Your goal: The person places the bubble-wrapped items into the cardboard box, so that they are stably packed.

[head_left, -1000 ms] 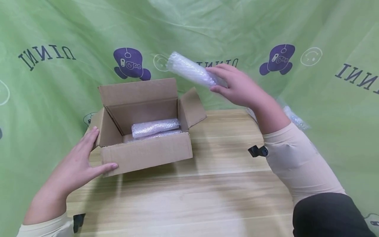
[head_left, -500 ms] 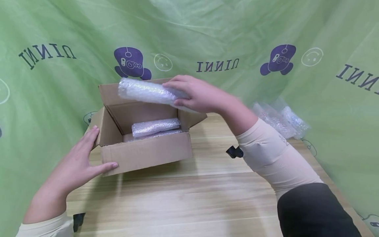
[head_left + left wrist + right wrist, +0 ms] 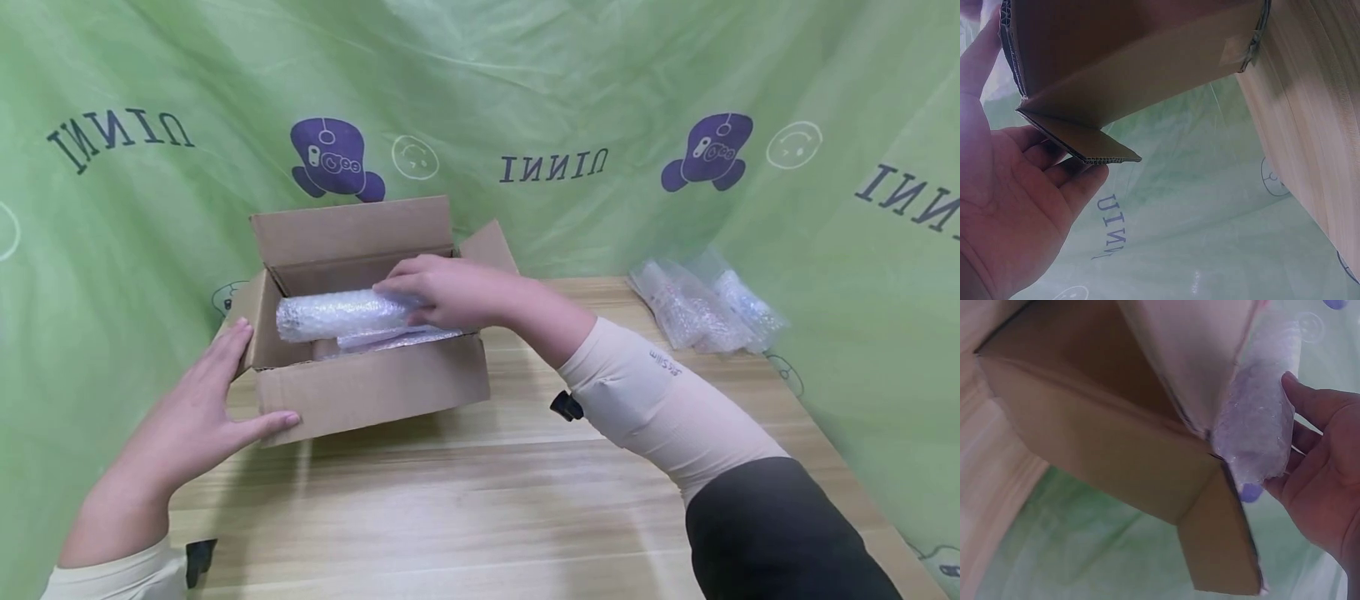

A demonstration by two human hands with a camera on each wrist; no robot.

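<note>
In the head view, my right hand (image 3: 453, 292) grips the right end of a bubble-wrapped roll (image 3: 330, 315) inside the open mouth of a cardboard box (image 3: 375, 390). The roll lies nearly level, and its far end reaches the box's left side. Under it, another bubble-wrapped roll (image 3: 397, 337) shows partly; the rest is hidden by the front wall. My left hand (image 3: 187, 412) holds the box at its left front corner, thumb on the front and fingers behind the left flap (image 3: 1085, 140). From the right wrist, thumb and fingers pinch the bubble-wrapped roll (image 3: 1257, 406).
Several clear bubble-wrap bags (image 3: 697, 308) lie at the table's back right corner. A printed green cloth (image 3: 562, 100) hangs behind the wooden table (image 3: 465, 500). The box flaps stand spread outward.
My right hand has brought the bubble-wrapped roll leftward and down, from above the table's back into the box opening. The left hand and the box have stayed put.
</note>
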